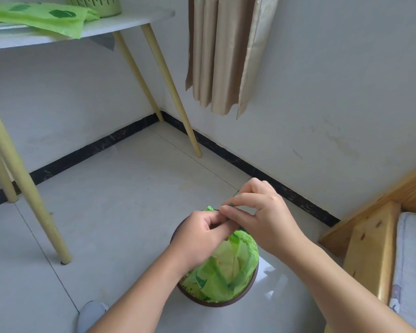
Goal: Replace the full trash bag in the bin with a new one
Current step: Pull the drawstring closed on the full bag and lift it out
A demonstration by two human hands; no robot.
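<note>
Sitting in the bin (246, 295) right under my hands, the full bag (228, 270) still has its mouth gaping toward six o'clock. My left hand (202, 234) and right hand (259, 217) meet above the twelve o'clock rim, both pinching the bag's green handles together, equally near. I judge the knot comes next, then a straight lift. A spare bag (41, 16) lies on the table (120, 24) at ten o'clock.

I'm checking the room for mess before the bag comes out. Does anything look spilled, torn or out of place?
Nothing stands out. The green bag sits inside the bin, both hands pinching its top edges together. No spill shows on the floor. A spare green bag lies flat on the table.
</note>
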